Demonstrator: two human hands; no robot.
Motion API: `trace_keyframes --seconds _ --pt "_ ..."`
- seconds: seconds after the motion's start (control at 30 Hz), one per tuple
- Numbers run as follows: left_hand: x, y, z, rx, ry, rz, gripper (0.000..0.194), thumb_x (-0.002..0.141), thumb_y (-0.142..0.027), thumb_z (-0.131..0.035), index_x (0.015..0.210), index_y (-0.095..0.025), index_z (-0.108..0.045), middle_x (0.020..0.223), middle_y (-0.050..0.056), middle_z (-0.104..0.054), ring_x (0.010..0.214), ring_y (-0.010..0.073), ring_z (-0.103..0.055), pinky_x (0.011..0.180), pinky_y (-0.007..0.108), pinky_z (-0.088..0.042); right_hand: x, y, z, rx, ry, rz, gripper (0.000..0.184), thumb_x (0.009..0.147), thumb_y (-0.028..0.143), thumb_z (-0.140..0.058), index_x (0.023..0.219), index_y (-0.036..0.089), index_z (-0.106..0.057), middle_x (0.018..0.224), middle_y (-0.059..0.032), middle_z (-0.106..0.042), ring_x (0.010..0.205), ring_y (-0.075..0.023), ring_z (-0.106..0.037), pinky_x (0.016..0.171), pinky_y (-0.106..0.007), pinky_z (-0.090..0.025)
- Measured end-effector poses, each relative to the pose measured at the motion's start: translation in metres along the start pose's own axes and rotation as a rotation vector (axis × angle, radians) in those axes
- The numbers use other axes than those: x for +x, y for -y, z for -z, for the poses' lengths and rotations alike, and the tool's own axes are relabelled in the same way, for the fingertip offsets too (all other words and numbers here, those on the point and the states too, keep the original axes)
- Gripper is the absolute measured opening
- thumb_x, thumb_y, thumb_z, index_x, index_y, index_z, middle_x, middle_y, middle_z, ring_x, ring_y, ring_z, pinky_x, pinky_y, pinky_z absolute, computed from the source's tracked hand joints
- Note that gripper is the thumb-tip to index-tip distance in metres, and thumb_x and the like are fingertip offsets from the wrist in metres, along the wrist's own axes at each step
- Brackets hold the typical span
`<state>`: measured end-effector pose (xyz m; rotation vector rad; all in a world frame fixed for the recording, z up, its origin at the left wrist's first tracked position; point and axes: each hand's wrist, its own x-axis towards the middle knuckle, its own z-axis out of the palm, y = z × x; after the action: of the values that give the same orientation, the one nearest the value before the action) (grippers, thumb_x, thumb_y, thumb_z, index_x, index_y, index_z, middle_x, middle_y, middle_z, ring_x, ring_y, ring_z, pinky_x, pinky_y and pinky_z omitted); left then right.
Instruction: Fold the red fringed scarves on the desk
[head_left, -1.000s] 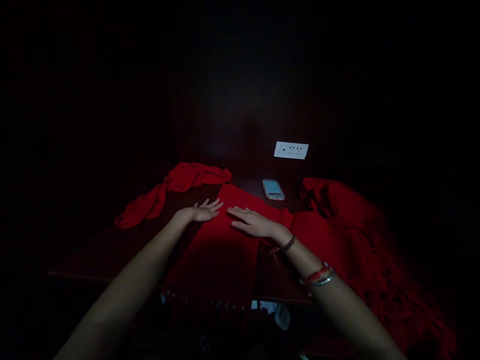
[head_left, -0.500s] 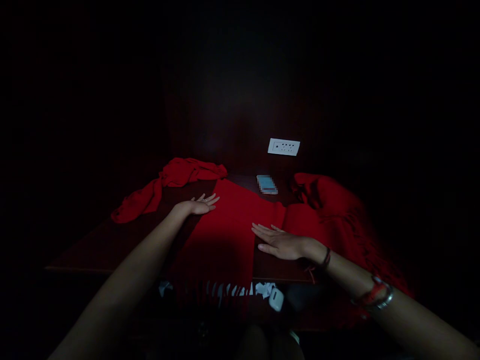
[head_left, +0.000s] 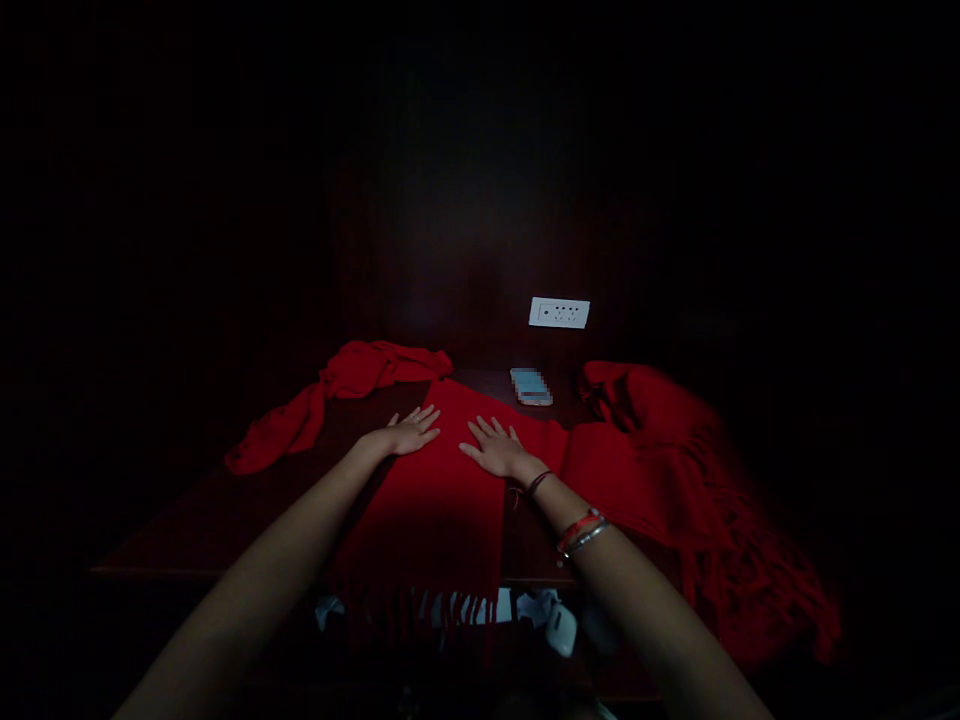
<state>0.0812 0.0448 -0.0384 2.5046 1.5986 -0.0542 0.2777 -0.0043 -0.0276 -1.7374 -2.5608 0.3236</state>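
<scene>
A red fringed scarf (head_left: 435,520) lies flat across a dark wooden desk, its fringe hanging over the front edge. My left hand (head_left: 412,432) rests on the scarf's left border with the fingers spread. On the scarf's middle, my right hand (head_left: 495,448) lies palm down, also with fingers apart. Toward the right the scarf runs on into a loose heap of red cloth (head_left: 652,400) with long fringe. Another crumpled red cloth (head_left: 360,368) stretches along the desk's back left.
A phone (head_left: 531,387) lies behind the scarf, below a white wall socket (head_left: 559,313). Under the desk's front edge show pale papers (head_left: 532,605) and a small white object (head_left: 561,630). The surroundings are very dark.
My right hand has moved left and away from me, from the scarf's right edge onto its middle. My left hand stays near the left border. The view has tipped up slightly.
</scene>
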Motion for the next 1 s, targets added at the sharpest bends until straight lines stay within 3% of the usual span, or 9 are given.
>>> trace_keyframes --seconds 0.23,0.43,0.57,0.9,1.0 --pt "-0.002 -0.006 0.003 0.046 -0.003 0.068 0.058 0.079 -0.048 -0.012 0.13 -0.022 -0.009 0.136 0.001 -0.005 0.123 0.0236 -0.002 0.093 0.052 -0.006 -0.014 -0.013 0.0 0.04 0.02 -0.109 0.076 0.069 0.068 -0.009 0.131 0.024 -0.006 0.137 -0.005 -0.001 0.121 -0.0296 0.003 0.096 -0.042 -0.004" --pt "0.006 -0.018 -0.003 0.098 -0.23 -0.024 0.058 0.08 -0.048 -0.012 0.129 -0.018 -0.016 0.136 0.004 -0.004 0.123 0.0187 -0.001 0.097 0.042 -0.008 -0.011 -0.02 0.006 0.059 0.079 -0.245 0.081 0.066 0.071 -0.016 0.13 0.022 -0.009 0.136 -0.0115 -0.002 0.12 -0.0331 -0.001 0.095 -0.042 -0.007" --pt "0.013 -0.022 -0.008 0.038 -0.107 -0.007 0.064 0.078 -0.054 -0.012 0.13 -0.016 -0.011 0.136 0.008 -0.006 0.123 0.0204 -0.004 0.096 0.042 -0.012 -0.008 -0.021 0.004 0.055 0.081 -0.249 0.081 0.065 0.071 -0.017 0.13 0.023 -0.01 0.136 -0.0125 -0.003 0.12 -0.0333 -0.002 0.094 -0.043 -0.006" --pt "0.022 -0.025 -0.005 0.078 -0.038 0.037 0.061 0.079 -0.049 -0.016 0.129 -0.014 -0.016 0.135 0.009 -0.012 0.123 0.0217 -0.008 0.096 0.044 -0.007 -0.003 -0.026 0.002 0.062 0.048 -0.298 0.081 0.067 0.07 -0.016 0.13 0.019 -0.012 0.135 -0.0154 -0.006 0.121 -0.0304 -0.002 0.094 -0.043 -0.006" --pt "0.024 -0.033 -0.004 0.11 -0.143 0.054 0.056 0.08 -0.042 -0.02 0.125 -0.009 -0.027 0.13 0.015 -0.026 0.119 0.0229 -0.021 0.095 0.037 -0.017 -0.005 -0.026 0.004 0.057 0.035 -0.315 0.08 0.068 0.068 -0.018 0.13 0.018 -0.013 0.135 -0.0156 -0.007 0.121 -0.0298 -0.004 0.095 -0.042 -0.007"
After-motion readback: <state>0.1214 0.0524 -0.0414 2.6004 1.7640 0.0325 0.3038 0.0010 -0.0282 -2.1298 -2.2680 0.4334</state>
